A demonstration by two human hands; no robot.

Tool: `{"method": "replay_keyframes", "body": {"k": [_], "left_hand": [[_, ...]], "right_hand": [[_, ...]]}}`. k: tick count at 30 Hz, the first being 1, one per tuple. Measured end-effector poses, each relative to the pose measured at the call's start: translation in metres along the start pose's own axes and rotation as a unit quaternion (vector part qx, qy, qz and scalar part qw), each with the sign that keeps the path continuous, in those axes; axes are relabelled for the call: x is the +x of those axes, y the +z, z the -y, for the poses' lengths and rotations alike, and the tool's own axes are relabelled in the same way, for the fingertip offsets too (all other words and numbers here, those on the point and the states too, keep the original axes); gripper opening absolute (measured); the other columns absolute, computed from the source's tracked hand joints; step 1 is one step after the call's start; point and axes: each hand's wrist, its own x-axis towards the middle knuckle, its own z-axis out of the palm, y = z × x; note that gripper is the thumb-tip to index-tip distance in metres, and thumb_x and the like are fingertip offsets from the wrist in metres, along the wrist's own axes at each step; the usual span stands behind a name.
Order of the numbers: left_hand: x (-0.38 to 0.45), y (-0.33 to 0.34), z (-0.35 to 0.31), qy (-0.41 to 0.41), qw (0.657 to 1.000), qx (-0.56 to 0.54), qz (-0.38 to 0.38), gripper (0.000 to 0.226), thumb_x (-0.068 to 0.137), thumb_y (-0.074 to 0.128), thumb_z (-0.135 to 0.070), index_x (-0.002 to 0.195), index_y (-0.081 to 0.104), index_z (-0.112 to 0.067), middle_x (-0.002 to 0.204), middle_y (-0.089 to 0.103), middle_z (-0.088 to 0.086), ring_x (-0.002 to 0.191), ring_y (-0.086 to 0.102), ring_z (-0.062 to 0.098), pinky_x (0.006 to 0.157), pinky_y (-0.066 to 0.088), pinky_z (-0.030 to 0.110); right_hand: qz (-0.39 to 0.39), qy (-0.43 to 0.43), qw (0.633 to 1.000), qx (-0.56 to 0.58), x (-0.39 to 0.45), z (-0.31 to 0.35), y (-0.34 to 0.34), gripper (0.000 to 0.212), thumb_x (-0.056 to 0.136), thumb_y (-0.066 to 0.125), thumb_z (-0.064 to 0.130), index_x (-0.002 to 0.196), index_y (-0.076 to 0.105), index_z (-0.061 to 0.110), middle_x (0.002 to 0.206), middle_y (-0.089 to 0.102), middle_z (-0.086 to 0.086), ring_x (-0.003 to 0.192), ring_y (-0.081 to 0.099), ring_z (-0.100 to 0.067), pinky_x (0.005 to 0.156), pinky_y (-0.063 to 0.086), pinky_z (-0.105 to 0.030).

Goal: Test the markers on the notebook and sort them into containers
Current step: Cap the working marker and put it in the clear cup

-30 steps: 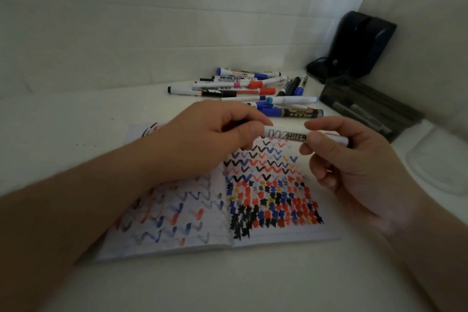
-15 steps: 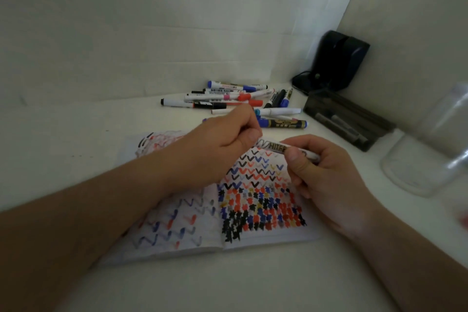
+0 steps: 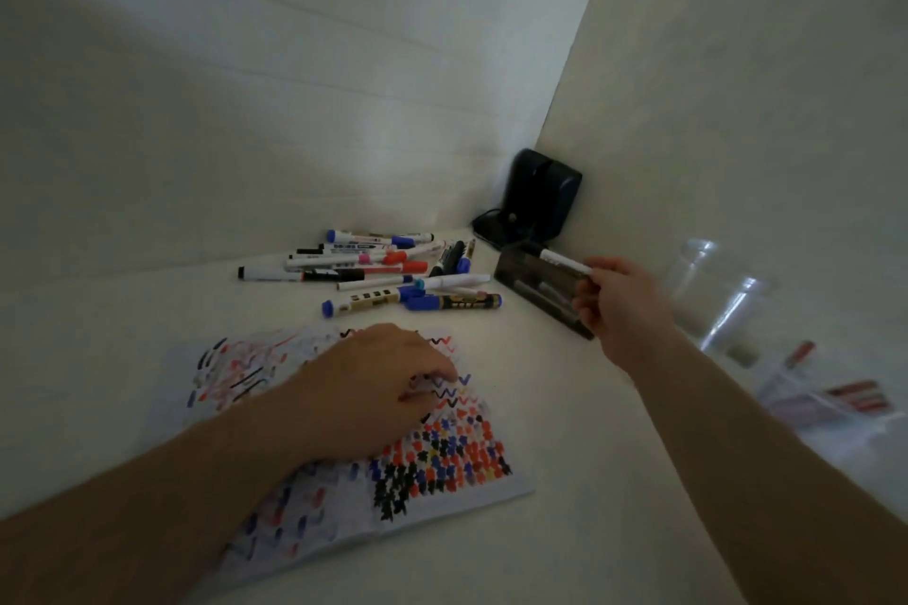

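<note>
An open notebook (image 3: pixel 442 462) covered in red, blue and black marks lies on the white desk. My left hand (image 3: pixel 378 383) rests on its pages, fingers loosely curled, holding nothing visible. My right hand (image 3: pixel 614 305) pinches a white marker (image 3: pixel 565 262) with a black cap and holds it just above the dark tray (image 3: pixel 535 295) at the right. A pile of several markers (image 3: pixel 383 268) lies behind the notebook.
A black device (image 3: pixel 538 194) stands in the back corner. A clear plastic cup (image 3: pixel 712 295) lies on its side at the right, with a blurred clear container holding red markers (image 3: pixel 845 395) nearer me. Walls close in at the back and right.
Both hands held the marker over the notebook; now my left hand has let go and rests on the page, and my right hand has carried the marker right to the dark tray.
</note>
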Motion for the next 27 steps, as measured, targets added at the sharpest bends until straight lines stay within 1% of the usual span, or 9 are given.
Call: {"method": "replay_keyframes", "body": {"k": [4,7,10,12,15,18,22,23,27], "left_hand": [[0.0,0.002,0.002,0.022,1.0,0.019,-0.001,0.03,0.1,0.051,-0.047,0.127,0.063,-0.044,0.132,0.057,-0.023,0.118,0.045,-0.001,0.108,0.041,0.032],[-0.002,0.002,0.002,0.019,1.0,0.012,-0.005,0.029,0.099,0.052,-0.048,0.123,0.066,-0.044,0.129,0.058,-0.025,0.117,0.046,-0.002,0.107,0.041,0.031],[-0.001,0.002,0.001,-0.007,1.0,-0.016,-0.019,0.025,0.097,0.057,-0.043,0.119,0.069,-0.043,0.123,0.06,-0.026,0.114,0.048,-0.003,0.106,0.04,0.027],[0.0,0.001,0.001,-0.015,0.999,-0.028,-0.03,0.024,0.097,0.06,-0.039,0.118,0.07,-0.042,0.12,0.063,-0.026,0.111,0.05,-0.005,0.102,0.04,0.021],[0.0,0.001,0.002,-0.011,0.999,-0.028,-0.039,0.023,0.097,0.061,-0.038,0.117,0.071,-0.04,0.118,0.063,-0.026,0.109,0.051,-0.006,0.091,0.033,0.011],[-0.001,-0.001,0.001,-0.012,0.999,-0.033,-0.039,0.023,0.096,0.061,-0.037,0.116,0.072,-0.04,0.116,0.064,-0.025,0.107,0.051,-0.006,0.096,0.038,0.016],[-0.002,0.0,0.007,-0.036,0.993,-0.091,-0.072,0.02,0.095,0.064,-0.031,0.111,0.071,-0.04,0.11,0.062,-0.026,0.103,0.054,-0.007,0.098,0.049,0.025],[-0.002,0.0,0.009,-0.043,0.987,-0.114,-0.107,0.023,0.094,0.065,-0.03,0.112,0.068,-0.043,0.112,0.058,-0.027,0.104,0.053,-0.007,0.096,0.05,0.025],[-0.003,0.0,0.011,-0.085,0.96,-0.169,-0.206,0.039,0.095,0.062,-0.038,0.129,0.046,-0.05,0.131,0.04,-0.018,0.114,0.047,-0.002,0.1,0.051,0.031]], "right_hand": [[-0.012,0.043,0.996,0.079,0.0,-0.004,0.01,0.047,0.099,0.041,-0.009,0.138,0.048,0.016,0.099,0.068,-0.015,0.077,0.068,-0.024,0.07,0.057,-0.032],[-0.04,0.027,0.995,0.086,-0.01,-0.009,0.011,0.071,0.096,0.042,-0.012,0.153,0.036,0.03,0.117,0.067,-0.019,0.08,0.071,-0.027,0.058,0.055,-0.026],[0.001,-0.069,0.994,-0.086,-0.025,-0.019,0.021,0.055,0.097,0.054,-0.001,0.144,0.049,0.028,0.105,0.069,-0.011,0.062,0.062,-0.015,0.052,0.05,-0.024],[0.09,-0.139,0.957,-0.24,-0.034,-0.028,0.036,0.037,0.101,0.059,0.013,0.136,0.059,0.026,0.11,0.068,-0.001,0.076,0.066,-0.013,0.062,0.05,-0.023],[0.177,-0.243,0.83,-0.471,-0.037,-0.04,0.066,0.034,0.101,0.06,0.031,0.135,0.06,0.035,0.121,0.052,0.008,0.101,0.054,-0.01,0.082,0.045,-0.021],[0.176,-0.245,0.75,-0.589,-0.033,-0.042,0.087,0.044,0.097,0.061,0.049,0.14,0.053,0.043,0.119,0.036,0.005,0.11,0.038,-0.013,0.097,0.044,-0.034],[0.139,-0.264,0.638,-0.71,-0.036,-0.033,0.096,0.039,0.093,0.058,0.062,0.12,0.063,0.034,0.117,0.041,-0.002,0.112,0.039,-0.024,0.097,0.042,-0.043],[0.137,-0.283,0.622,-0.717,-0.042,-0.03,0.093,0.037,0.094,0.055,0.063,0.117,0.062,0.033,0.114,0.043,0.0,0.112,0.041,-0.024,0.097,0.041,-0.045],[0.173,-0.385,0.638,-0.645,-0.072,-0.021,0.07,0.025,0.096,0.052,0.06,0.111,0.059,0.041,0.106,0.062,0.014,0.105,0.053,-0.015,0.096,0.04,-0.044]]}}
